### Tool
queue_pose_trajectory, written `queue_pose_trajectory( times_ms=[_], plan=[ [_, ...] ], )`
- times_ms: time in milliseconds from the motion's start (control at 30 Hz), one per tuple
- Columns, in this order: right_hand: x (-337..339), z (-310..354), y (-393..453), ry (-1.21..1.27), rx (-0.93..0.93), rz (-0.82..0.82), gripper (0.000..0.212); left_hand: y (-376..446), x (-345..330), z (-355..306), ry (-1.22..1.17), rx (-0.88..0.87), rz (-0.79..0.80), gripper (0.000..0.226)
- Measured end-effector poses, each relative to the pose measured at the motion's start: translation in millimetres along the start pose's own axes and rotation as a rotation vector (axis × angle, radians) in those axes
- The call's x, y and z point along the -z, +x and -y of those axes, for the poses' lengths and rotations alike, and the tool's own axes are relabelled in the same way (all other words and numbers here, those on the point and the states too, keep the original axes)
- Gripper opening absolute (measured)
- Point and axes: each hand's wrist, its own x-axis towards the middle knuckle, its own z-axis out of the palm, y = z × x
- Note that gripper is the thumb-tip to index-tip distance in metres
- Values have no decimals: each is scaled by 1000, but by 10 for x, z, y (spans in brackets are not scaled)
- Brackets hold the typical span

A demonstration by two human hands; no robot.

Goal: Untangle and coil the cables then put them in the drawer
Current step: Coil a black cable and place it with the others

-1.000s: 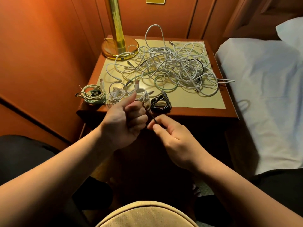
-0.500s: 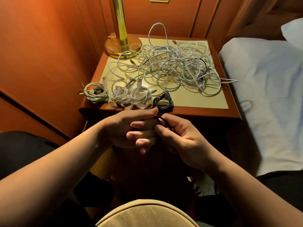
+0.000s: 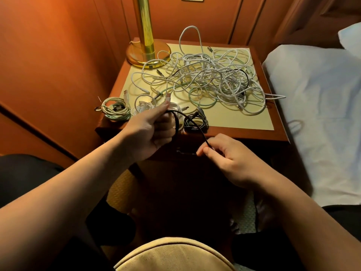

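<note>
Since half a second ago, hands have separated: left hand (image 3: 150,132) grips looped thin black cable (image 3: 192,122); right hand (image 3: 228,159) pinches its trailing end. Beyond the grip, coiled cables (image 3: 115,110) line the worktop (image 3: 224,133) edge; farther, tangled white cables (image 3: 211,79).

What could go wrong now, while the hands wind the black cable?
The black cable arcs just over the finished coils at the table's front edge; winding may drag one off. The loops in the left hand may spring loose if the right hand pulls hard.
</note>
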Motion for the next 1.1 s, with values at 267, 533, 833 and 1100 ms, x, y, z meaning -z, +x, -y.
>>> queue_pose_trajectory(
  times_ms=[267,533,833,1100],
  plan=[
    [27,63,93,51,-136,33,42,36,-26,30,-63,16,-85,47],
    [-68,184,79,972,-180,2,25,49,-30,152,-111,102,-26,39],
    [-133,187,108,1120,-208,-164,14,28,-99,216,-177,166,2,39],
    [-220,167,83,1173,-237,85,24,23,-100,281,-100,144,-32,39]
  ],
)
